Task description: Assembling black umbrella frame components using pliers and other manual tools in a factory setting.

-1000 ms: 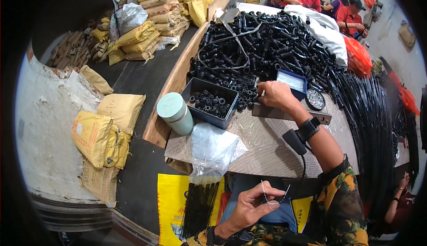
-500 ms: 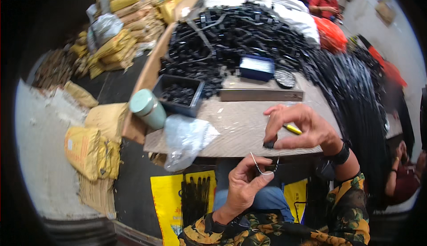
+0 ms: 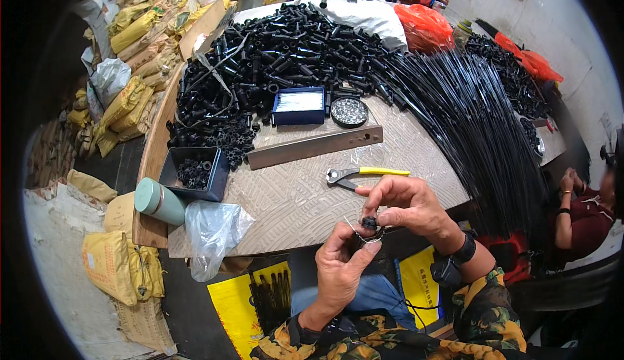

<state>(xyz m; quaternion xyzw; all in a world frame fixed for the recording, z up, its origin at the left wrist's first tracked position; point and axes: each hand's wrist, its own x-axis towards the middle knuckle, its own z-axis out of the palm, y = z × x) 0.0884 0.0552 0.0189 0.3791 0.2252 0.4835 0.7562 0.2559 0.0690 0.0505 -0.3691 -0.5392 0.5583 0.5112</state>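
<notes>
My left hand is closed in a pinch above my lap, just past the table's near edge. Between its thumb and forefinger is a thin bent wire, its pale end sticking up. From the right, my right hand grips a small black ridged plastic piece in its fingertips, close over the left thumb. Whether the piece touches the wire I cannot tell. End-cutting pincers with one yellow handle lie on the table beyond the right hand.
A metal bar crosses the table. Behind it are a blue box of pale sticks and a round tin of small bits. Black tubes and rods are heaped around. A bin and green flask stand left.
My right hand has come down and left, bringing the black piece to the wire in my left hand. The view has shifted, and the pincers now show fully.
</notes>
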